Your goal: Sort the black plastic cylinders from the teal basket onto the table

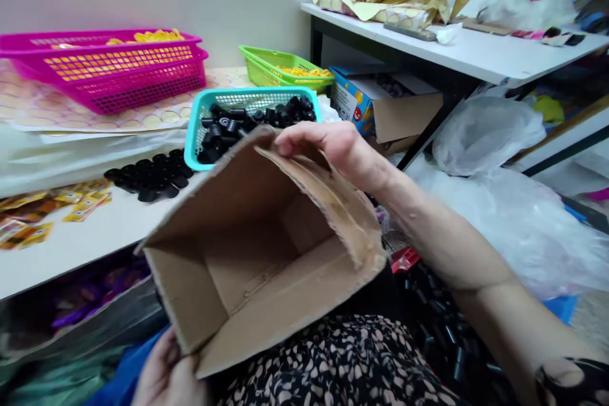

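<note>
The step seems to be handling the cardboard box (266,254), tilted in front of the patterned clothing (328,365); the left hand (166,373) grips its lower corner, the right hand's (328,141) fingers pinch its rim, and turning it calls for firm grips.

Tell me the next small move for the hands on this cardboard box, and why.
Probably level the cardboard box: it is tilted and open, no contents show inside, and the right hand at its upper rim and left hand at its lower corner could turn it together.
</note>
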Demonstrator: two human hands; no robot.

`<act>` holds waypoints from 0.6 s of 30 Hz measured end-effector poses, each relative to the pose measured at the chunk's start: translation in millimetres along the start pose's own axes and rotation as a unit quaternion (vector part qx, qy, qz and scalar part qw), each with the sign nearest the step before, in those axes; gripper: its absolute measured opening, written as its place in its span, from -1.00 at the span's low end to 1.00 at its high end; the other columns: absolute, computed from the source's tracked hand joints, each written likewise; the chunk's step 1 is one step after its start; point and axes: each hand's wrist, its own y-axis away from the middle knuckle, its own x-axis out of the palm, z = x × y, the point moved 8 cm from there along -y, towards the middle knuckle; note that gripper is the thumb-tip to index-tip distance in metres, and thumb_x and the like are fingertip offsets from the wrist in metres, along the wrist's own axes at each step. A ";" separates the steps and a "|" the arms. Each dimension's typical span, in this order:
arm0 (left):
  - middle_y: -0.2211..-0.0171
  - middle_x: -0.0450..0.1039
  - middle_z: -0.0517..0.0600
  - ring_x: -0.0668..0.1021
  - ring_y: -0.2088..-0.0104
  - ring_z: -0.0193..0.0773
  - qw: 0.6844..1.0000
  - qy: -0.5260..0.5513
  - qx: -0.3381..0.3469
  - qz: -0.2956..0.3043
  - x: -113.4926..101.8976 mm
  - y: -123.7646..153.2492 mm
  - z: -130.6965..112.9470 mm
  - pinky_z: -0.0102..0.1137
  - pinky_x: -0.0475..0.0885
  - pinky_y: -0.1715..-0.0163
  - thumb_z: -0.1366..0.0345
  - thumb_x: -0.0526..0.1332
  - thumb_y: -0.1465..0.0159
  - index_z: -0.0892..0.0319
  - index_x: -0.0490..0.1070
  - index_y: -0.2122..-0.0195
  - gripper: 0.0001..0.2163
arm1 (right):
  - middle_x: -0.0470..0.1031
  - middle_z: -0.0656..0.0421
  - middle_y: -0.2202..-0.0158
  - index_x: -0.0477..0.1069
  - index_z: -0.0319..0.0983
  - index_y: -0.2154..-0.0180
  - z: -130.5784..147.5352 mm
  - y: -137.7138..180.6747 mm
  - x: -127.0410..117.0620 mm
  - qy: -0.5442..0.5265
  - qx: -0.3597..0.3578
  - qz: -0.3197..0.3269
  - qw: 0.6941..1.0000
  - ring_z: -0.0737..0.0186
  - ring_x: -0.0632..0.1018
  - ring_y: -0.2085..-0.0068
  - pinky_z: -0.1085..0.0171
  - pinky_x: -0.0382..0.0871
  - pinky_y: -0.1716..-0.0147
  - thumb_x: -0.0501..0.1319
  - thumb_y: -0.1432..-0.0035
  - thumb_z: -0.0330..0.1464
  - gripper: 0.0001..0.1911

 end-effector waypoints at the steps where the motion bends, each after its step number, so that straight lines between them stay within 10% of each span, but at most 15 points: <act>1: -0.07 0.35 0.03 0.40 -0.08 -0.06 1.000 -0.018 0.008 -0.024 12.5 8.4 5.9 -0.32 0.26 -0.12 0.36 0.18 0.01 0.12 0.24 -0.07 -0.46 | 0.42 0.13 0.20 0.39 -0.29 0.11 2.4 3.6 9.8 0.055 0.062 0.053 0.995 0.17 0.45 0.15 0.12 0.33 0.09 -0.11 -0.03 0.26 -0.19; 5: 0.10 0.46 0.08 0.49 0.03 -0.15 0.989 -0.018 0.031 0.147 102.4 15.0 20.9 -0.37 0.34 0.00 0.47 0.07 0.03 0.15 0.26 0.10 -0.59 | 0.37 0.06 0.13 0.20 -0.22 -0.06 -21.2 37.0 47.7 0.205 0.174 0.126 0.955 0.07 0.44 0.14 0.15 0.36 0.19 0.30 0.17 0.09 -0.17; 10: 0.34 0.48 0.00 0.53 0.25 -0.23 0.969 -0.152 0.093 0.171 140.7 -44.0 5.0 -0.46 0.35 0.23 0.55 0.02 0.06 0.15 0.32 0.29 -0.69 | 0.29 -0.14 0.03 0.30 -0.33 0.16 -138.3 91.8 58.3 0.426 0.347 0.057 0.834 -0.15 0.31 -0.04 -0.06 0.21 0.03 0.34 0.04 -0.32 -0.59; 13: 0.50 0.41 -0.02 0.51 0.35 -0.21 0.955 -0.240 0.080 0.153 142.7 -87.4 -5.3 -0.44 0.32 0.35 0.53 0.08 0.06 0.17 0.32 0.46 -0.83 | 0.22 -0.20 -0.07 0.27 -0.37 0.10 -196.5 133.3 32.5 0.291 0.541 -0.077 0.785 -0.18 0.22 -0.14 -0.04 0.19 -0.01 0.29 0.00 -0.32 -0.56; 18: 0.58 0.36 0.02 0.51 0.38 -0.12 0.950 -0.269 0.041 0.153 153.5 -136.7 -16.1 -0.37 0.31 0.41 0.50 0.17 0.06 0.20 0.34 0.59 -0.92 | 0.44 0.00 0.52 0.37 -0.40 0.41 -235.9 166.3 36.0 0.077 0.665 -0.063 0.740 0.07 0.51 0.44 0.19 0.40 0.47 0.21 0.04 -0.47 -0.90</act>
